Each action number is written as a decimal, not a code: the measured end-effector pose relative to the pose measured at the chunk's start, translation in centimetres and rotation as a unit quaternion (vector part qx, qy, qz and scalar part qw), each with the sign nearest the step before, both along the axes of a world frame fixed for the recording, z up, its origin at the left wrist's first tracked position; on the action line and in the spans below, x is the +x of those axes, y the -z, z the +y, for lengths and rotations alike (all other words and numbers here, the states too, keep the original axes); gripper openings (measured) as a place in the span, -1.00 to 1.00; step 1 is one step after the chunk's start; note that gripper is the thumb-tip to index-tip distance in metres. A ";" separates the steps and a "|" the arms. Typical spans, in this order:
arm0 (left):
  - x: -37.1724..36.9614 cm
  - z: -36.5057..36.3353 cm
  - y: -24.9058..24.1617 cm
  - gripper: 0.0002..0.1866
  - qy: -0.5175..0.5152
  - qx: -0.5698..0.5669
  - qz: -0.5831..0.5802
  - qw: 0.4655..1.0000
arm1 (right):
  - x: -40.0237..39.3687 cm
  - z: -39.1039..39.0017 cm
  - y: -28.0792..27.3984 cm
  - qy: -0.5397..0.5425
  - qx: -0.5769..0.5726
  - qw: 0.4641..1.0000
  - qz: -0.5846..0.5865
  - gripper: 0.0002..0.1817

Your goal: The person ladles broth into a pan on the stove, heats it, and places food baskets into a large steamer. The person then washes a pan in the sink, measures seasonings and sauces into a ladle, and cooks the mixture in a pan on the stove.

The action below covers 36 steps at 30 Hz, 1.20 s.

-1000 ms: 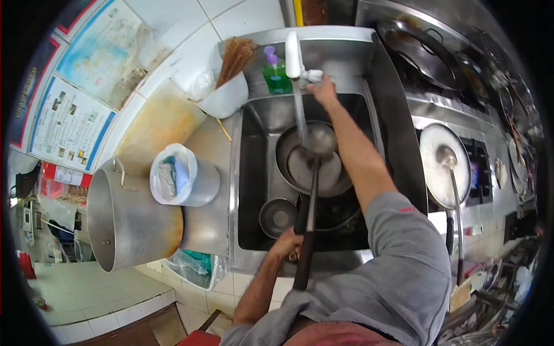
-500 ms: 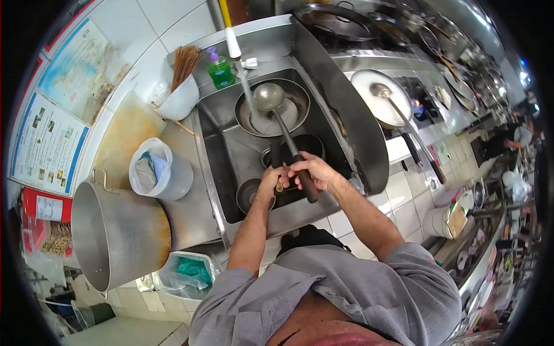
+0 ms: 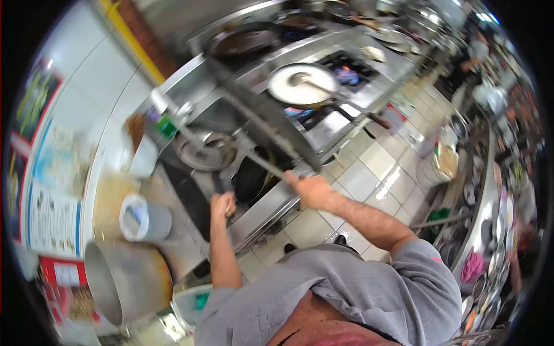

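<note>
My right hand [image 3: 311,191] is closed around the long handle of a metal ladle [image 3: 262,161]. The ladle's bowl reaches over a frying pan [image 3: 202,160] in the sink [image 3: 193,199], beneath the running tap [image 3: 167,109]. My left hand [image 3: 222,206] is a closed fist around the end of that pan's dark handle [image 3: 219,184]. A second dark pan [image 3: 254,173] sits in the sink between my hands. Motion blurs the pan's contents and the ladle's bowl.
Right of the sink wall, a wok of white liquid [image 3: 303,89] with another ladle stands by lit burners [image 3: 346,75]. To the left are a white bucket [image 3: 144,218], a large stockpot [image 3: 130,282] and a green soap bottle [image 3: 166,127]. Tiled floor [image 3: 375,167] lies right.
The view has swung, bringing the stove closer to the middle. My right hand has drawn apart from my left with the ladle, which now lies more slantwise. My left hand stays at the pan handle.
</note>
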State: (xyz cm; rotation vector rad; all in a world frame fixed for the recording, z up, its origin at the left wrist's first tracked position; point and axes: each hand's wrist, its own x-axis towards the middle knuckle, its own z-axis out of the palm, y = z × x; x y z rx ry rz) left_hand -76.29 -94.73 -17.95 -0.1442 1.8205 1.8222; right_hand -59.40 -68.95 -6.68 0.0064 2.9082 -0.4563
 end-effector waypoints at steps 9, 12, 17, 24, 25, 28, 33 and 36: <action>7.5 0.3 -2.0 -0.82 -0.123 -0.393 0.186 0.892 | 15.3 11.0 -3.3 0.044 -0.134 0.970 0.198 -0.33; 11.4 4.4 -5.5 -0.78 -0.232 -0.400 0.220 0.859 | 20.1 17.4 -4.5 0.063 -0.160 0.947 0.272 -0.38; 16.7 13.8 -12.7 -0.68 -0.272 -0.085 0.228 0.931 | 25.6 27.9 -3.8 0.138 -0.293 0.887 0.329 -0.35; 20.8 28.1 -17.8 -0.92 -0.185 0.274 0.174 0.928 | 28.7 37.5 -0.6 0.239 -0.597 0.754 0.136 -0.25; 21.1 30.7 -18.0 -0.96 -0.168 0.287 0.170 0.928 | 28.5 38.9 -0.5 0.244 -0.674 0.687 0.124 -0.28; 21.2 38.6 -17.8 -0.93 -0.102 0.338 0.127 0.927 | 26.6 44.3 -0.1 0.231 -0.783 0.566 0.117 -0.33; 19.0 53.3 -16.3 -0.84 0.010 0.322 0.107 0.941 | 22.1 56.4 -1.7 0.227 -0.810 0.517 0.160 -0.48; 17.0 62.7 -16.7 -0.82 0.050 0.325 0.066 0.942 | 18.6 65.0 -4.7 0.224 -0.777 0.554 0.197 -0.48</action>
